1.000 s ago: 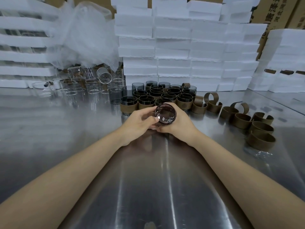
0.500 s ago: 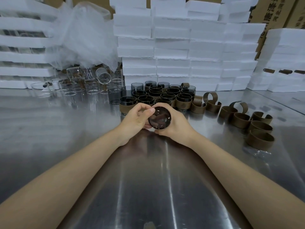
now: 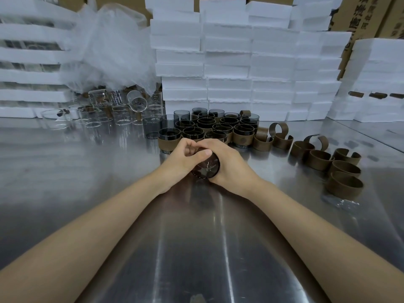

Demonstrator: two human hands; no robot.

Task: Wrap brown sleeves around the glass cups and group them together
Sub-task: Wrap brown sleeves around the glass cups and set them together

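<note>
Both hands' grip (image 3: 229,162) (image 3: 183,158) curled round glass cup (image 3: 206,168)

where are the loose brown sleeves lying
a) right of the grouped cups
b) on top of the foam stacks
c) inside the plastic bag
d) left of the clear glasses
a: the loose sleeves lie scattered on the table to the right of the grouped cups.
</note>
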